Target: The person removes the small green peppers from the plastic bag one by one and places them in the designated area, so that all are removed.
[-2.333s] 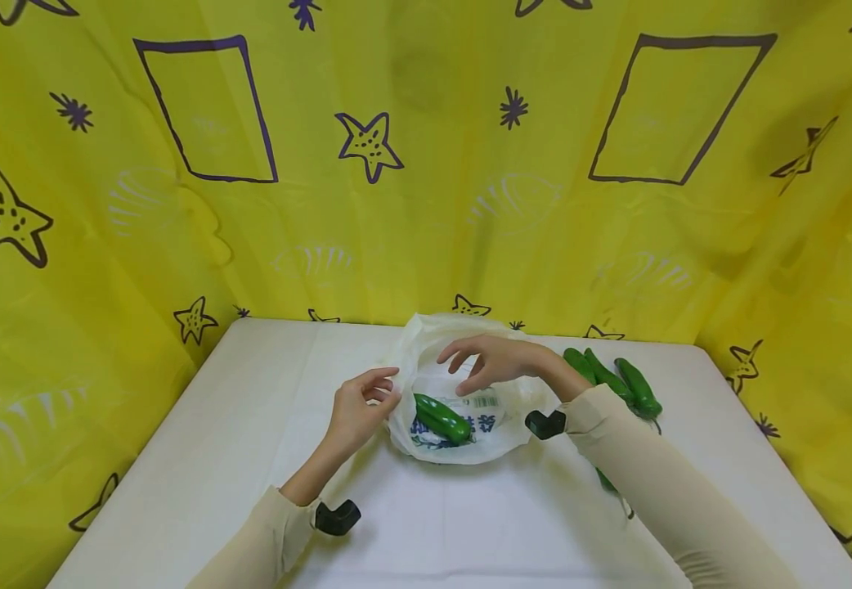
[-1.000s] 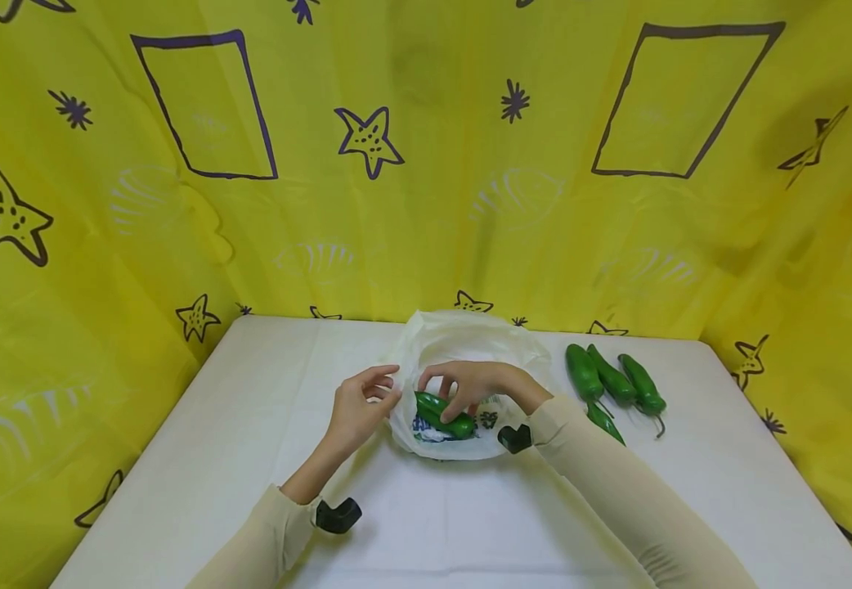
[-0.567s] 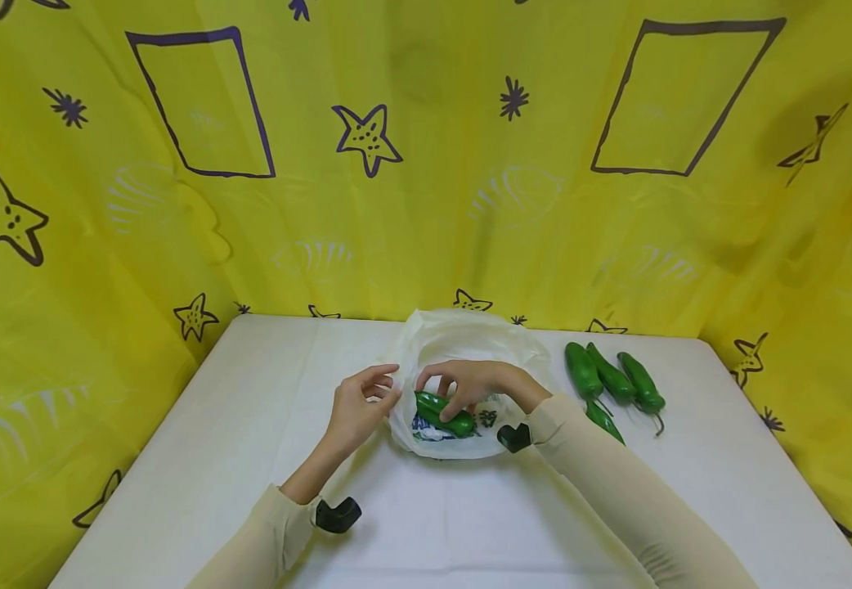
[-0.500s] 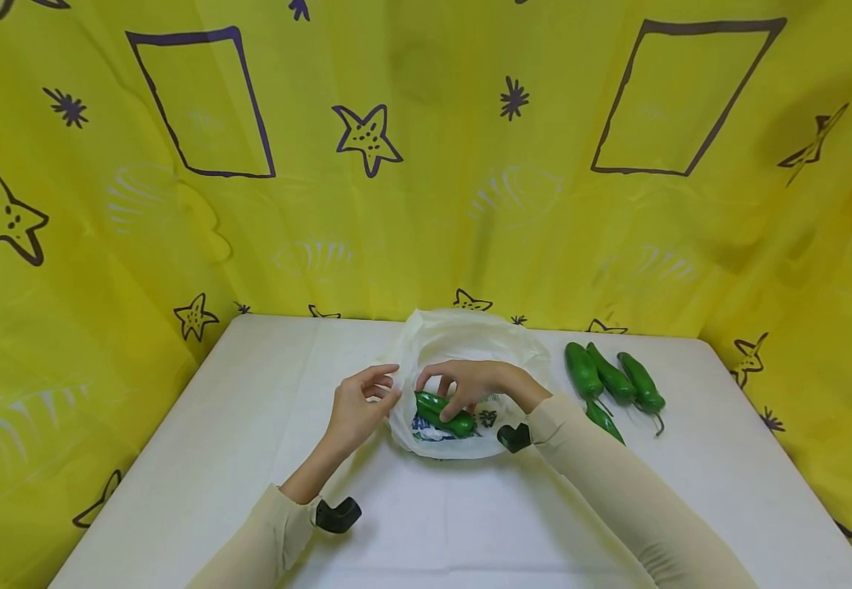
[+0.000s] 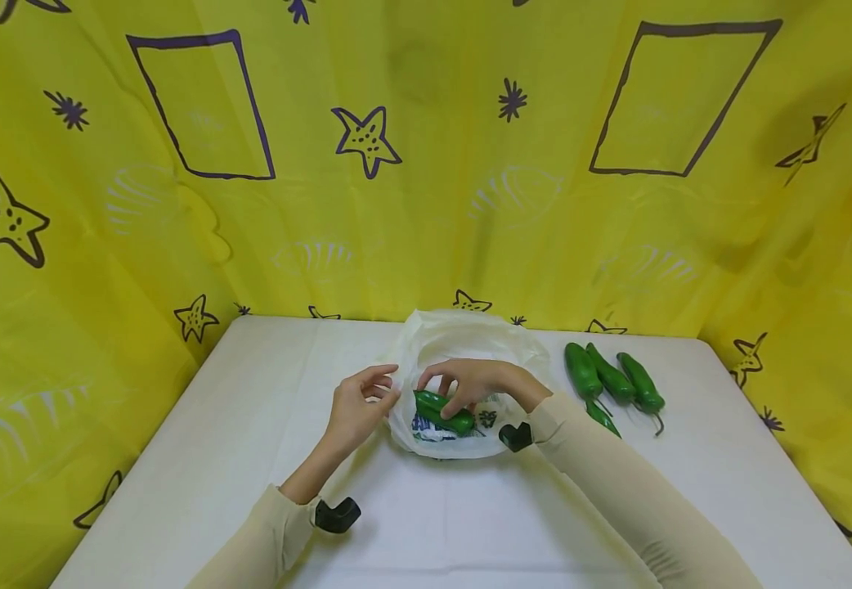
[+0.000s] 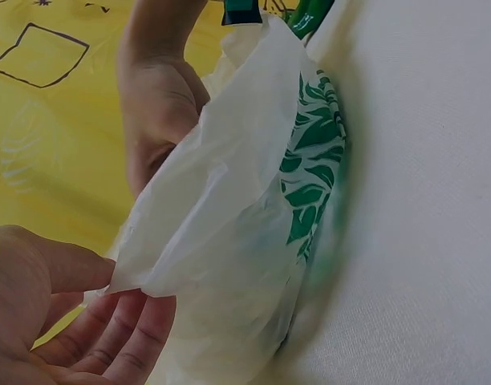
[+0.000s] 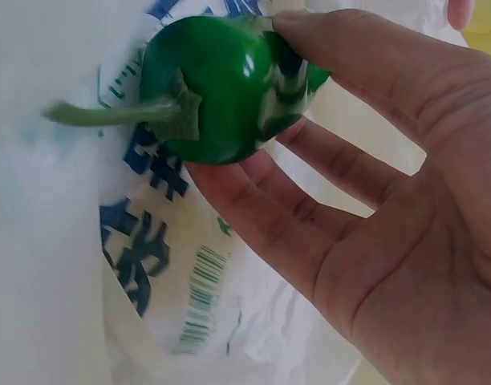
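A thin white plastic bag [image 5: 426, 327] with blue and green print stands with its mouth open on the table. At its left rim my left hand [image 5: 356, 409] pinches the plastic [image 6: 221, 200] between thumb and fingers, clearest in the left wrist view. Inside the bag, my right hand [image 5: 481, 378] grips a glossy green pepper [image 5: 461, 424], thumb on one side and fingers on the other. The right wrist view shows the stem end of this pepper [image 7: 205, 88] toward the camera, above the bag's barcode [image 7: 199, 301]. The hand covers part of its middle.
Several more green peppers [image 5: 583, 372] lie together on the white tabletop [image 5: 249, 393] right of the bag, one partly hidden by the right sleeve [image 5: 603, 474]. A yellow curtain [image 5: 426, 204] with star drawings surrounds the table's back and sides.
My right hand has come down into the bag from above it and taken hold of the pepper. Over the last half second almost nothing has moved. The left hand stays at the rim.
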`<control>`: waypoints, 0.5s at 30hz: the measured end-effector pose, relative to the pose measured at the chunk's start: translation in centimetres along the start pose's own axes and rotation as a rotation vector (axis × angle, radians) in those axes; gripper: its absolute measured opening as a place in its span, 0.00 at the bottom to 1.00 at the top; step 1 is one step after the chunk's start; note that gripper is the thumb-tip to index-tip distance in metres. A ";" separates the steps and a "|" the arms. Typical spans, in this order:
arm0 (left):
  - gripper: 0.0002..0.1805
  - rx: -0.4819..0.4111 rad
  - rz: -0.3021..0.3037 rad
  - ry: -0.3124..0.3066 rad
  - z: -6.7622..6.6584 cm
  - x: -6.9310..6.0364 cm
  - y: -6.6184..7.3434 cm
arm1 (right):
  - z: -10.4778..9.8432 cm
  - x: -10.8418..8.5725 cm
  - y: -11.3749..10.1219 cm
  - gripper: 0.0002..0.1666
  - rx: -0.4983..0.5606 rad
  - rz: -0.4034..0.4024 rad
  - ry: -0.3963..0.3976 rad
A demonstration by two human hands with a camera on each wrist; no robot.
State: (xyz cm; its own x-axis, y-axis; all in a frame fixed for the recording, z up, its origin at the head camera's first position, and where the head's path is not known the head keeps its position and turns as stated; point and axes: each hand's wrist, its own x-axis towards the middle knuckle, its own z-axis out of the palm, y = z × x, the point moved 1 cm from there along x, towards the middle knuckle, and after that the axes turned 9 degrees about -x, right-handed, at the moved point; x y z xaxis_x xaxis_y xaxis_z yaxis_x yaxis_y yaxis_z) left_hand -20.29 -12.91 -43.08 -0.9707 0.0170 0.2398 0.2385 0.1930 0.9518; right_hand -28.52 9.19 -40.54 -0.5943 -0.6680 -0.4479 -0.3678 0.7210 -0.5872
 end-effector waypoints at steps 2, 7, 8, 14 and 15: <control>0.19 0.008 -0.009 -0.002 0.0 0.1 0.1 | -0.2 -0.2 0.1 0.29 -0.015 0.008 0.013; 0.19 0.005 -0.014 -0.008 0.0 0.1 -0.1 | -0.9 -0.5 0.2 0.29 -0.055 0.006 0.047; 0.19 0.003 -0.011 -0.009 0.1 0.1 -0.1 | -1.1 -0.6 0.3 0.29 -0.060 0.008 0.053; 0.19 -0.005 -0.001 -0.015 0.2 0.1 -0.1 | -1.9 -1.3 0.2 0.30 -0.083 0.018 0.084; 0.19 -0.005 -0.003 -0.013 0.2 0.1 -0.1 | -2.0 -1.5 0.2 0.30 -0.089 0.018 0.088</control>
State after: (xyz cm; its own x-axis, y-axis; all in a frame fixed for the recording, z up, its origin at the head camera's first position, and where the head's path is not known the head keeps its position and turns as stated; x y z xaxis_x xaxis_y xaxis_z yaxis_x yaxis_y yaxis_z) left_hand -20.42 -12.74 -43.16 -0.9716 0.0297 0.2346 0.2360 0.1885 0.9533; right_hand -29.17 10.67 -38.64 -0.6605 -0.6387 -0.3948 -0.4161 0.7490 -0.5156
